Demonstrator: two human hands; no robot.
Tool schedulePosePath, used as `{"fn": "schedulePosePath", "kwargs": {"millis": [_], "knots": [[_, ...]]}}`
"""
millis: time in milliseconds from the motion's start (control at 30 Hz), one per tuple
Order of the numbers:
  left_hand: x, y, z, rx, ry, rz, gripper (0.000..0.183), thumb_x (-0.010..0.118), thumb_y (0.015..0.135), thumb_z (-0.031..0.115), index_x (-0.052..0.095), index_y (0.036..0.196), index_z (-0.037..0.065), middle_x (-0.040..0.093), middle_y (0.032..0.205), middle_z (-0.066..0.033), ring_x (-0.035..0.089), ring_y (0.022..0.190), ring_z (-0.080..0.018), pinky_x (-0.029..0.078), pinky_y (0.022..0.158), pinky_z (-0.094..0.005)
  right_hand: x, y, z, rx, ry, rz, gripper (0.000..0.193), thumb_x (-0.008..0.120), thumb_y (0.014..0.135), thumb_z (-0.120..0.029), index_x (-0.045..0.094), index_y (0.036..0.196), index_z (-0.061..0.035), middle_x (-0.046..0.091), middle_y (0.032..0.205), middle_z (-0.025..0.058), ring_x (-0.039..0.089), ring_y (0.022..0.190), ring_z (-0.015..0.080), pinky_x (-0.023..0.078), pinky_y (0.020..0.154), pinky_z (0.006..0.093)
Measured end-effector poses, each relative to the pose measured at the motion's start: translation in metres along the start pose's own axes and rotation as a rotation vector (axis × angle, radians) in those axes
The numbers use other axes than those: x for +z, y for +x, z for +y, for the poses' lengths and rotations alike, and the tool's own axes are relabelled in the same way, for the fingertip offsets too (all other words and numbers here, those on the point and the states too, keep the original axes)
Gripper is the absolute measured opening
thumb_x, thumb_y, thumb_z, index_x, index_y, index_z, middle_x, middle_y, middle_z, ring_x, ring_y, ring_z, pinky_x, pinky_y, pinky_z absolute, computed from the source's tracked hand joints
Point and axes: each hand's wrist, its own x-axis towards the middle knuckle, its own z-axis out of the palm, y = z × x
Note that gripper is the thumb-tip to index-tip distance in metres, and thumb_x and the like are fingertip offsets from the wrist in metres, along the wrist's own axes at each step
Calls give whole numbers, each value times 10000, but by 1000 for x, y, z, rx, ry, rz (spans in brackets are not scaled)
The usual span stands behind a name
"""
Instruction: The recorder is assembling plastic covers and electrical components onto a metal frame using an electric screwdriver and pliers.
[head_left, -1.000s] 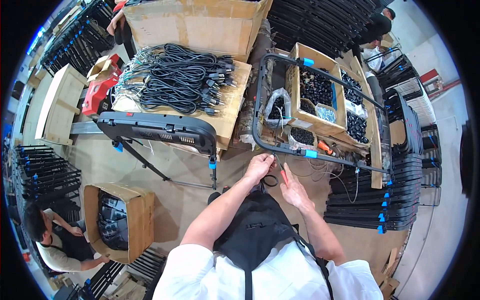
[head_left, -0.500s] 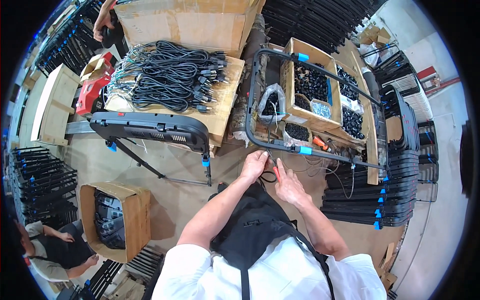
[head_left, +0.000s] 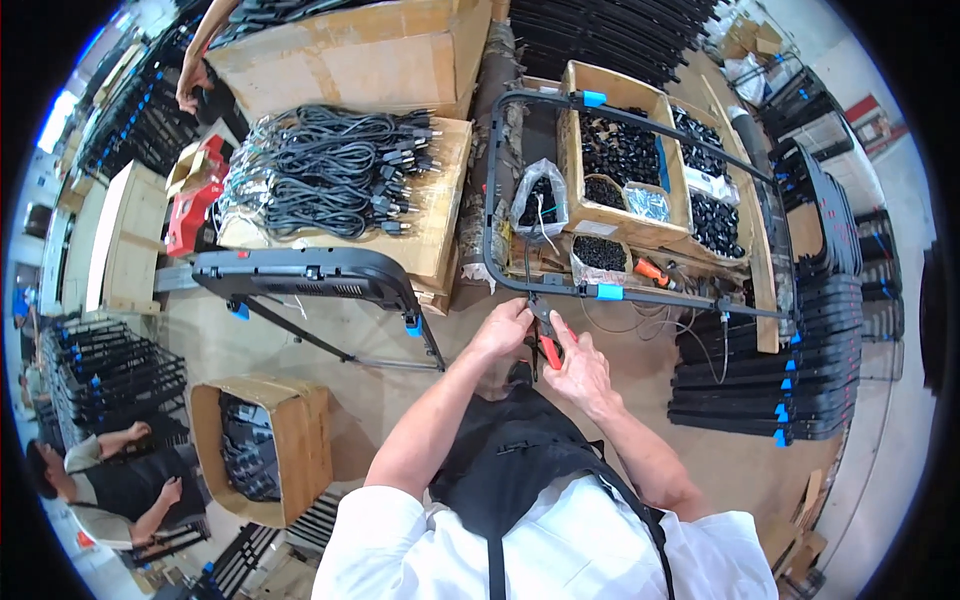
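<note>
One risk: your right grip (head_left: 578,372) is clasping red-handled pliers (head_left: 550,352). Were it slackening, the pliers could be twisting and nipping your left grip (head_left: 503,328), which is crowding just left; whether that one is pinching anything, cannot tell.

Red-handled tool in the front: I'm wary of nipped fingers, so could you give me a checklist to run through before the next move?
1. Red-handled tool gripped by the right hand: ok.
2. Left hand clear of the tool's head: not ok; its fingertips are right beside it.
3. What the tool's jaws are set on: cannot tell, too small.
4. Blue clips on the black frame: ok, one shows on each long rail.
5. Space below the near rail free of loose wire: not ok; thin wire hangs there, right of the hands.
6. Co-worker at lower left out of reach: ok, beyond the carton.
</note>
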Motion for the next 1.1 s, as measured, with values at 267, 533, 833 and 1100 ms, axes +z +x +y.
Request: {"fn": "schedulePosePath", "kwargs": {"millis": [267, 533, 833, 1100], "knots": [[-52, 49, 83, 444, 1326, 40, 464, 509, 1025, 410, 796, 991, 48, 783, 1057, -136, 688, 1088, -305, 398, 1033, -429, 32, -12, -28, 34, 18, 212, 769, 672, 886, -230, 409, 1605, -304, 555, 1079, 271, 680, 957, 486, 565, 865, 562], [-39, 79, 62, 384, 1120, -170, 475, 473, 1027, 368, 796, 953, 28, 771, 1036, -209, 746, 993, -380, 537, 938, -491, 57, -11, -48, 148, -29, 319, 790, 691, 888, -205, 386, 1609, -310, 538, 1102, 245, 677, 951, 447, 579, 836, 543], [-36, 86, 54, 433, 1031, -81, 469, 485, 1024, 382, 756, 909, 16, 746, 977, -246, 728, 928, -427, 563, 855, -533, 74, -2, -71, 198, -89, 328, 861, 730, 857, -175, 348, 1625, -238, 532, 1118, 250, 674, 955, 446, 585, 789, 541], [-31, 87, 52, 376, 1016, -24, 450, 501, 1032, 375, 750, 905, 22, 746, 949, -235, 727, 899, -434, 565, 825, -543, 74, 7, -69, 243, 74, 320, 878, 743, 826, -215, 361, 1616, -217, 553, 1069, 260, 678, 940, 455, 587, 803, 541]]}}
